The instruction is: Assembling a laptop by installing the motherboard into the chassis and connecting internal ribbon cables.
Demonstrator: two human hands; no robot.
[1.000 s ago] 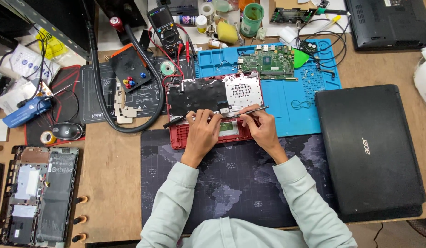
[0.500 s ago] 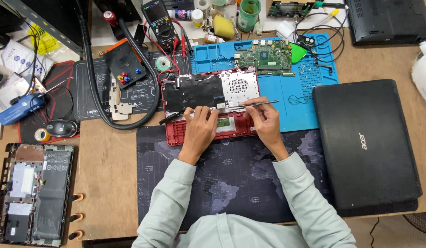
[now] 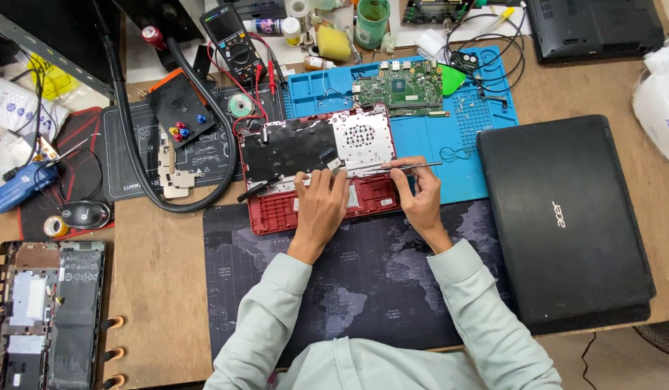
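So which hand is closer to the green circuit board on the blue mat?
Right. The right hand sits just below the blue mat, almost straight under the green board, holding a thin metal tool. The left hand rests farther left on the red case.

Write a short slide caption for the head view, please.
Left hand steadies a red laptop base; right hand holds metal tweezers.

Both forearms reach forward, left hand (image 3: 321,204) pressed flat, fingers extended, right hand (image 3: 419,200) pinched closed.
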